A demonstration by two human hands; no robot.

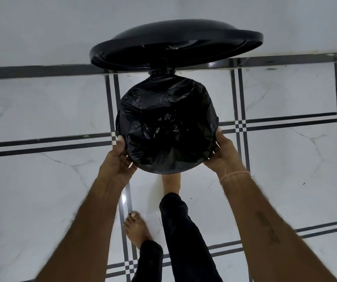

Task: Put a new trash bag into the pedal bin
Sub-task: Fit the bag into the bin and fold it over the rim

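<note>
A round pedal bin stands on the floor, seen from straight above, its black lid (175,43) raised and tilted back against the wall. A black trash bag (166,123) lines the bin, crumpled inside and folded over the whole rim. My left hand (118,157) grips the bag-covered rim at the near left, thumb on top. My right hand (223,153) grips the rim at the near right. A bare foot (170,183) reaches under the bin's front edge, where the pedal is hidden.
White marble-look floor tiles (285,159) with black double lines surround the bin. A white wall (41,27) with a dark skirting strip rises just behind it. My other bare foot (137,228) stands on the floor nearer to me, black trouser legs above.
</note>
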